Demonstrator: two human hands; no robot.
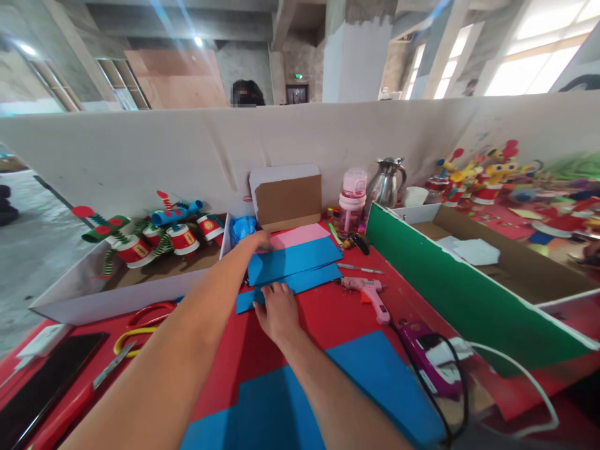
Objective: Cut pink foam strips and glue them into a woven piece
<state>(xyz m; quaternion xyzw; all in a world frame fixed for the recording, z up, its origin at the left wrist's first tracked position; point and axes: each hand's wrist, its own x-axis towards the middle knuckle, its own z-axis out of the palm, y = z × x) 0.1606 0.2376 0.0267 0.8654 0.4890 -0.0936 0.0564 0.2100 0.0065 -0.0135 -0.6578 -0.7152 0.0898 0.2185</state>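
Observation:
Two blue paper strips lie one before the other on the red table: a wider blue strip (pixel 300 257) and, overlapping its near edge, a narrow blue strip (pixel 316 279). My right hand (pixel 280 309) rests on the narrow strip, fingers bent lightly and thumb apart. Farther off, my left hand (pixel 260 242) is at the left end of the wider strip, beside a pink paper sheet (pixel 302 235); its fingers are blurred and partly hidden. Larger blue sheets (pixel 262 406) lie beneath my forearms.
To the right are a pink glue gun (pixel 368 292), a pen (pixel 360 269), a purple device (pixel 429 356) with cables and a green-sided box (pixel 435 287). At left, scissors (pixel 112 365) and a phone (pixel 56 381) lie before a box (pixel 126 290) of paper-cup figures. A bottle (pixel 352 203) stands behind.

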